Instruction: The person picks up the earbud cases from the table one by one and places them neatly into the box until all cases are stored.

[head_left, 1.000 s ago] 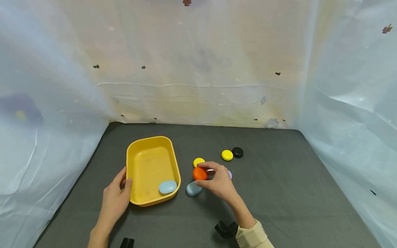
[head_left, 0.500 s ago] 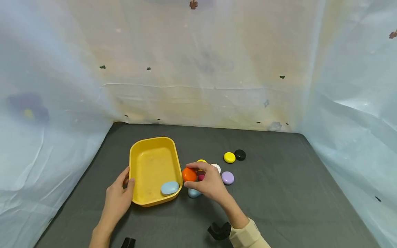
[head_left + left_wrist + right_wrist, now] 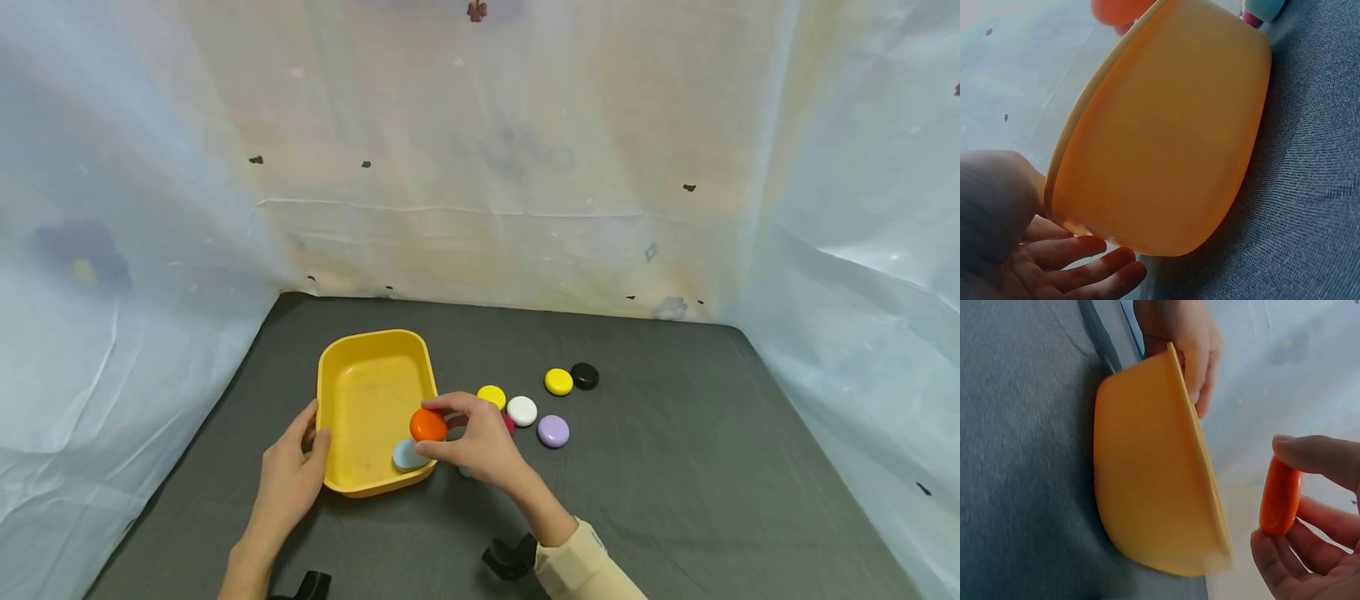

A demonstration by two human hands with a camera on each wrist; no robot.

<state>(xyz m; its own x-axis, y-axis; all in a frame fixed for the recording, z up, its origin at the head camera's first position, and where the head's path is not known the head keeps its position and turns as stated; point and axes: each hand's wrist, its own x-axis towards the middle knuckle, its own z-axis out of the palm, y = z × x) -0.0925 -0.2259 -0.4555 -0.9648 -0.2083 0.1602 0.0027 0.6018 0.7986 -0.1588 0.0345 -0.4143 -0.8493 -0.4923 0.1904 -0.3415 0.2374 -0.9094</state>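
Observation:
In the head view a yellow tray (image 3: 358, 483) lies on the left of the dark cloth, with a light blue smooth oval piece (image 3: 408, 456) inside near its right front corner. At the tray's left side my left hand (image 3: 294, 467) holds the rim; the right wrist view has its fingers over the edge. My right hand (image 3: 480, 442) pinches an orange rounded disc (image 3: 428, 425) between thumb and fingers. It holds this disc above the tray's right side, over the blue piece. The right wrist view gives the disc (image 3: 1281, 495) edge-on, apart from the tray wall (image 3: 1147, 469).
Right of the tray lie a yellow disc (image 3: 491, 397), a white disc (image 3: 522, 411), a purple disc (image 3: 553, 431) and a partly covered dark pink piece (image 3: 509, 423). Farther back another yellow disc (image 3: 558, 382) touches a black disc (image 3: 585, 376). Pale sheets wall the table.
My right hand has carried the orange disc leftward from the group of pieces to above the tray. The white and purple discs have come into fuller view. My left hand stays at the rim.

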